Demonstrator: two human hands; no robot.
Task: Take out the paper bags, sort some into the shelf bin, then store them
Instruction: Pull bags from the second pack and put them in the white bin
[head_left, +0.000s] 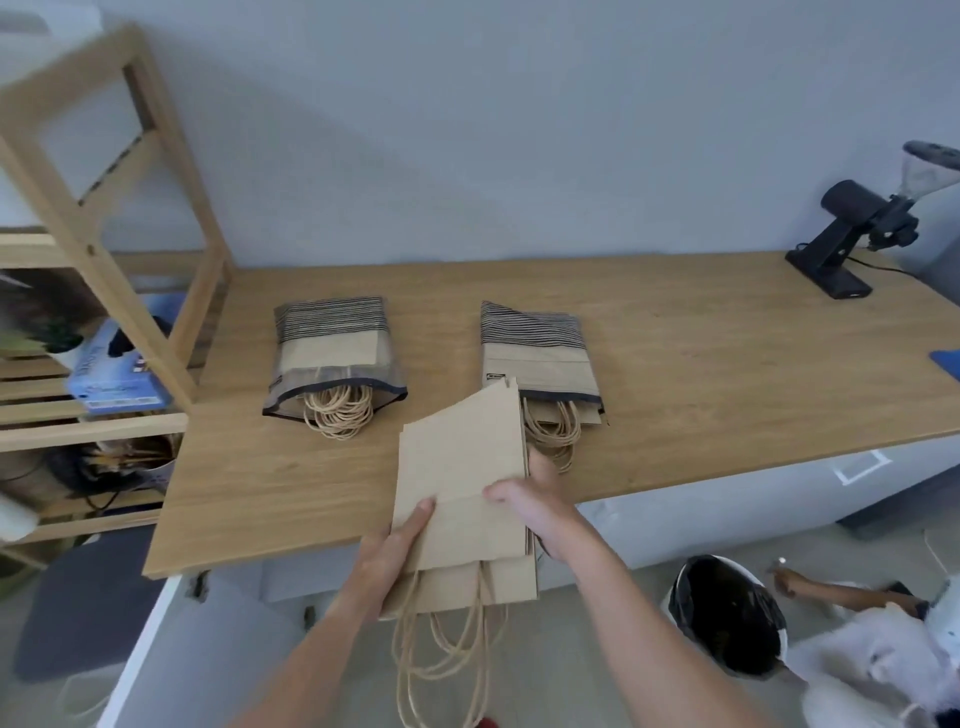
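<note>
I hold a flat stack of plain brown paper bags (462, 483) over the front edge of the wooden table (701, 353), their twine handles dangling below. My left hand (397, 558) grips the stack's lower left side, thumb on top. My right hand (535, 506) pinches its right edge. Two striped packs lie further back on the table: the left pack (332, 351) with twine handles spilling from its open mouth, and the right pack (537, 358), also open with bag handles sticking out, just behind the held stack.
A wooden shelf unit (98, 244) stands to the left, holding a blue box (117, 379) and clutter. A black grinder (857, 234) sits at the table's back right. On the floor at right are a black-lined bin (727, 618) and another person's arm (831, 595).
</note>
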